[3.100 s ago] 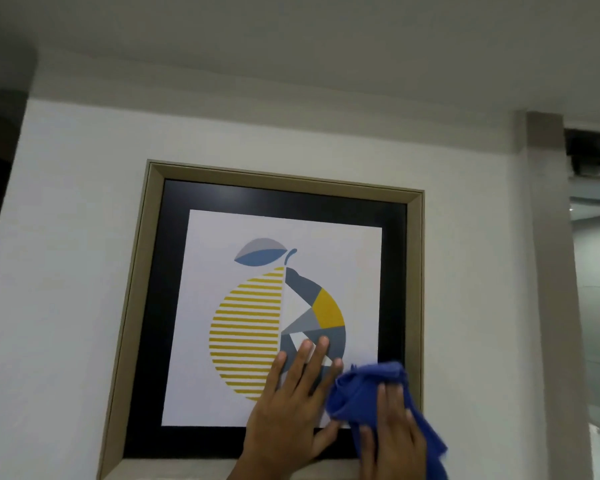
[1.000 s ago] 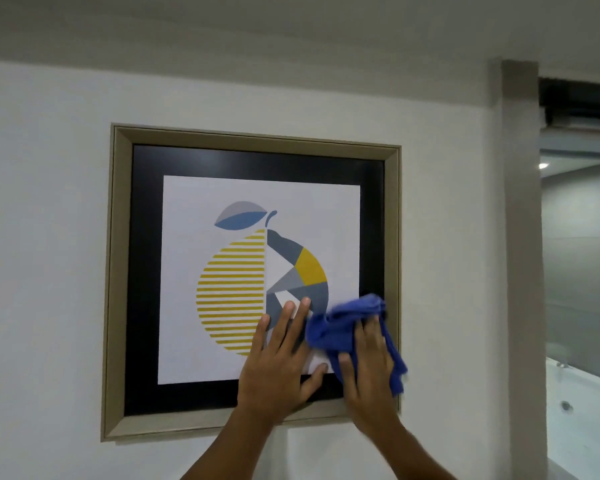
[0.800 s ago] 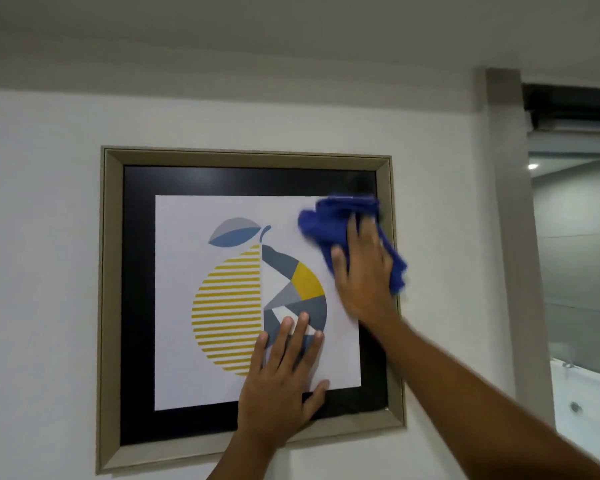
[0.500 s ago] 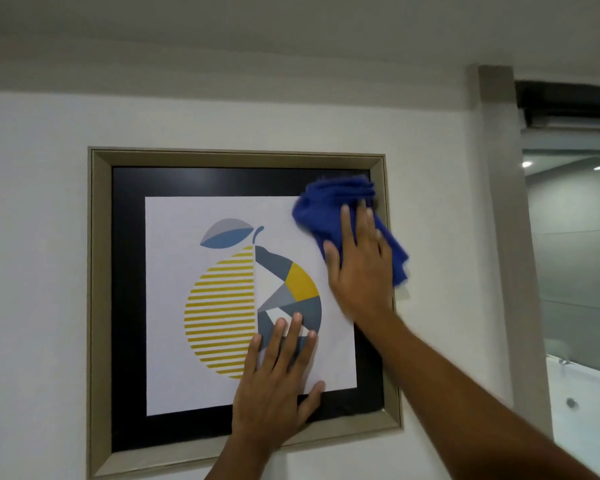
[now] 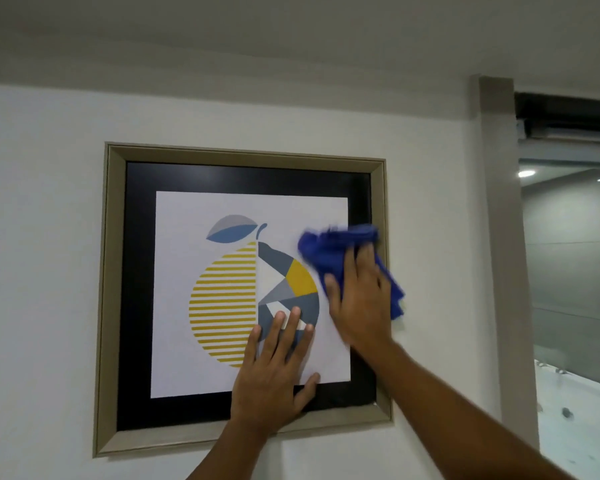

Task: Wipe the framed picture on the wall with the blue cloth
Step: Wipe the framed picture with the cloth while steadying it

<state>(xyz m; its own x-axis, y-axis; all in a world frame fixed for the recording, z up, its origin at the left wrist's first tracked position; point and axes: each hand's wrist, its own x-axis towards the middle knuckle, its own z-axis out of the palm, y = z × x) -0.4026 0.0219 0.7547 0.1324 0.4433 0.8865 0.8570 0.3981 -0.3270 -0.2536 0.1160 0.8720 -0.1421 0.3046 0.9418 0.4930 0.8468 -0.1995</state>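
Observation:
The framed picture (image 5: 115, 271) hangs on the white wall: beige frame, black mat, white print of a yellow-striped and grey-blue fruit. My right hand (image 5: 361, 299) presses the bunched blue cloth (image 5: 329, 251) flat against the glass at the picture's right side, about mid-height; the cloth spills over the right frame edge. My left hand (image 5: 274, 379) lies flat with fingers spread on the lower middle of the glass, holding nothing. The cloth looks motion-blurred.
A grey pillar (image 5: 499, 237) stands right of the picture. Beyond it an opening shows a dim room with ceiling lights (image 5: 526, 173) and a white surface (image 5: 582, 410) low at the right. The ceiling runs overhead.
My right hand with the cloth went from the lower right of the glass up to the top right corner, then came down to mid-height. The left hand stayed in place.

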